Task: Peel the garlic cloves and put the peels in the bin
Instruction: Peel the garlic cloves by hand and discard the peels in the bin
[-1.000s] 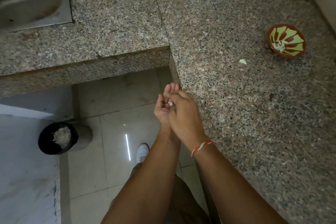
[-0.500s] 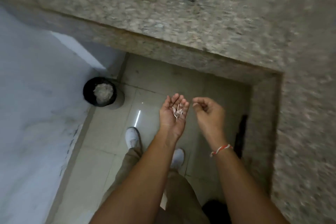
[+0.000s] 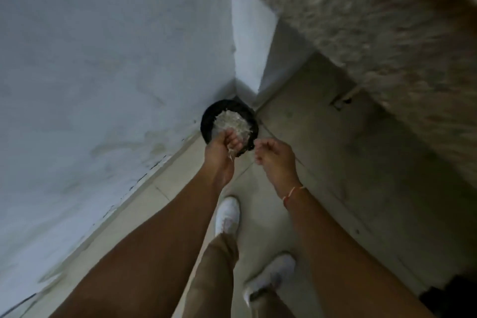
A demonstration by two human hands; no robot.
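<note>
Peels [image 3: 233, 150] cupped in my curled left hand [image 3: 221, 152], directly over bin [image 3: 206, 125]; right hand [image 3: 276, 160] beside, loosely curled, empty.

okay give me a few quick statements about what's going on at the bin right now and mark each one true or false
1. The left hand holds garlic peels over the black bin. True.
2. The bin is empty. False: a pale heap of peels already lies inside it.
3. The bin stands on the floor in the corner by the wall. True.
4. The right hand grips the bin's rim. False: it is beside the bin, fingers loosely curled, apart from the rim.
5. The person wears black shoes. False: the shoes are white.
</note>
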